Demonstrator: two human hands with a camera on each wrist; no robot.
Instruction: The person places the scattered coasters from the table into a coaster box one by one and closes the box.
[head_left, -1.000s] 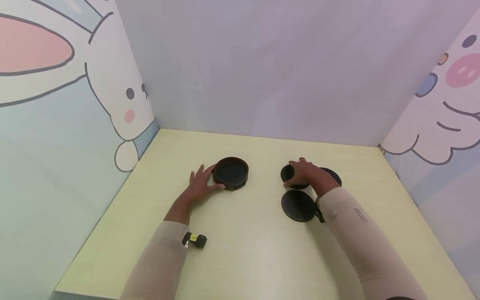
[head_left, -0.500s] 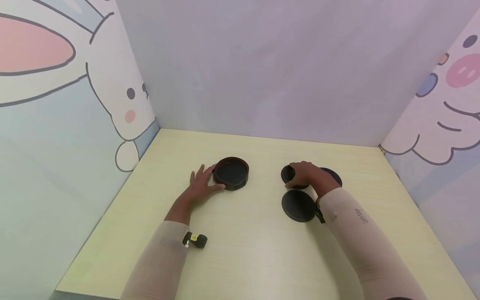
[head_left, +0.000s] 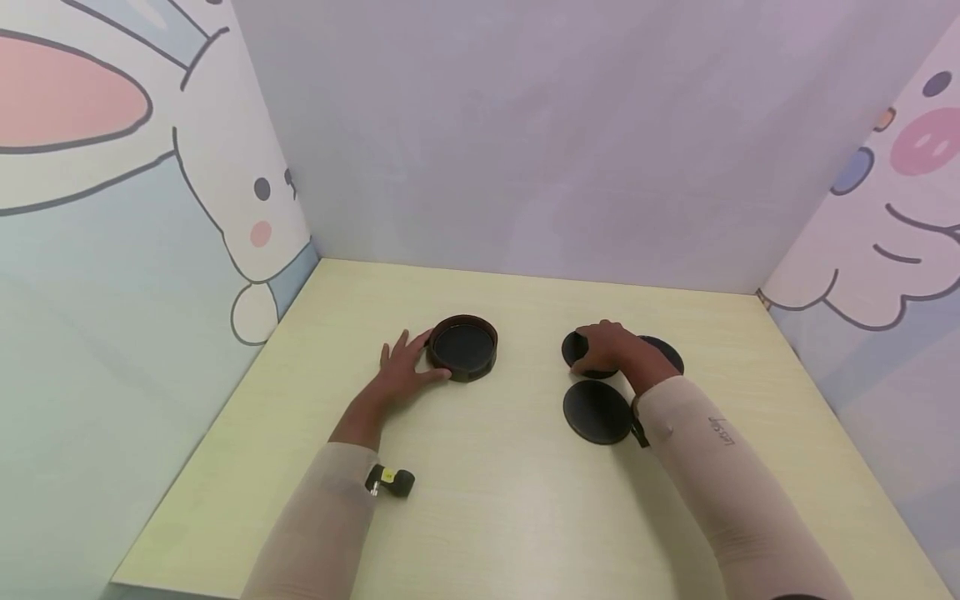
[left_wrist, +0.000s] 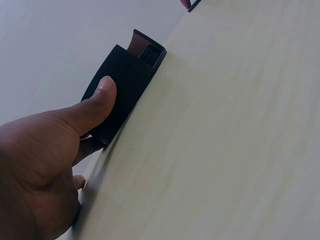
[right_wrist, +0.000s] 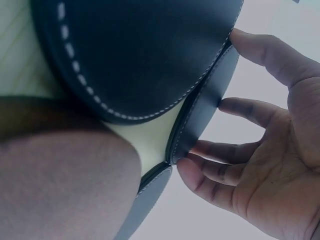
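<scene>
The head view has the right hand (head_left: 604, 348) slightly lower than a second ago, its fingers drawn in over a black, round, leather-like disc with pale edge stitching (right_wrist: 206, 110). The disc sits in the same spot, on the right part of the pale wood-grain desk (head_left: 487, 508), so this reads as a grip being settled rather than a carry. In the right wrist view the thumb and fingertips meet the disc's rim at spaced points, pinching it; whether it is lifted at all I cannot tell.

The left hand (head_left: 399, 375) has hardly moved, thumb on the outer wall of a black, round, shallow holder with a brown inside (left_wrist: 122, 87), other fingers round its far side, gripping it. A gap in that wall shows past the thumb, stacked dark edges within.

Seen from above, disc and holder are both circular, with no long axis; the holder's mouth faces up. A second black disc (head_left: 597, 412) lies just nearer the person, a third (head_left: 667, 353) partly behind the right wrist.
</scene>
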